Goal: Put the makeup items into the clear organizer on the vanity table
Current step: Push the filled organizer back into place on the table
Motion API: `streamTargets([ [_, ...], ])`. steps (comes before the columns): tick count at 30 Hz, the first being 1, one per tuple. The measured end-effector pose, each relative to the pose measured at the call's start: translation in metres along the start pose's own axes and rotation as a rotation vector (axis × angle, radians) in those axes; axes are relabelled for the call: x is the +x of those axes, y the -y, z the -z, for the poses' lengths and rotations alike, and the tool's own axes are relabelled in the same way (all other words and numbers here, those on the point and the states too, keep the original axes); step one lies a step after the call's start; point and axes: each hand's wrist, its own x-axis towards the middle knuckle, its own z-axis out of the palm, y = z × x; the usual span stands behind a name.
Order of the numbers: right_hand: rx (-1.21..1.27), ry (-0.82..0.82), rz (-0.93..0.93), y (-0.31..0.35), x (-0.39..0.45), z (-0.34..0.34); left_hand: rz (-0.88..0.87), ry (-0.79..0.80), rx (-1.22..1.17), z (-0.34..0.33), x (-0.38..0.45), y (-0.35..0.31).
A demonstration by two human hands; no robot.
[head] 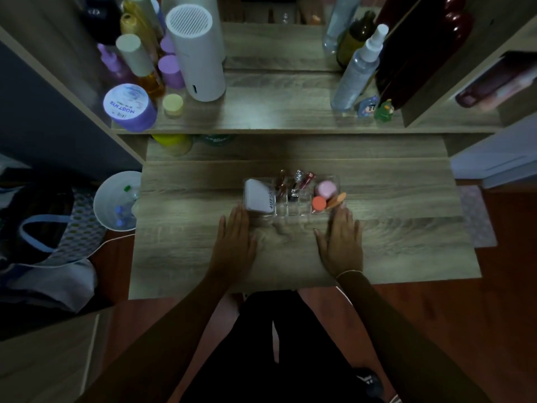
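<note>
The clear organizer (293,211) stands in the middle of the wooden vanity table (392,237). Its left compartment holds a white box (257,197). Lipstick tubes (305,181) stand in the middle slots. On the right lie a pink sponge (326,189), an orange sponge (319,203) and an orange applicator (337,200). My left hand (236,242) lies flat on the table, fingertips at the organizer's front left corner. My right hand (341,242) lies flat by the front right corner. Neither hand holds anything.
The shelf behind carries a white cylinder device (196,50), a purple jar (129,107), bottles (139,59) at left and spray bottles (357,68) at right. A white bin (116,200) stands left of the table, next to a bag (43,225).
</note>
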Motion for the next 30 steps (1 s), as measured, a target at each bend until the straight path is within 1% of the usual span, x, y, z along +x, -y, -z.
streamTargets([
  [5, -0.003, -0.028, -0.057, -0.002, 0.000, 0.003, -0.050, 0.005, 0.024, 0.003, 0.006, 0.000],
  [11, -0.037, -0.019, -0.067, -0.023, 0.003, 0.012, -0.079, 0.031, 0.022, 0.002, 0.019, -0.017],
  [17, -0.044, 0.031, -0.059, -0.060, 0.012, 0.021, -0.069, 0.039, 0.045, -0.009, 0.033, -0.044],
  [24, -0.057, 0.086, -0.043, -0.108, 0.029, 0.034, -0.036, 0.010, 0.001, -0.026, 0.047, -0.092],
  [30, 0.014, 0.062, -0.024, -0.152, 0.043, 0.042, -0.029, 0.010, -0.030, -0.042, 0.064, -0.129],
])
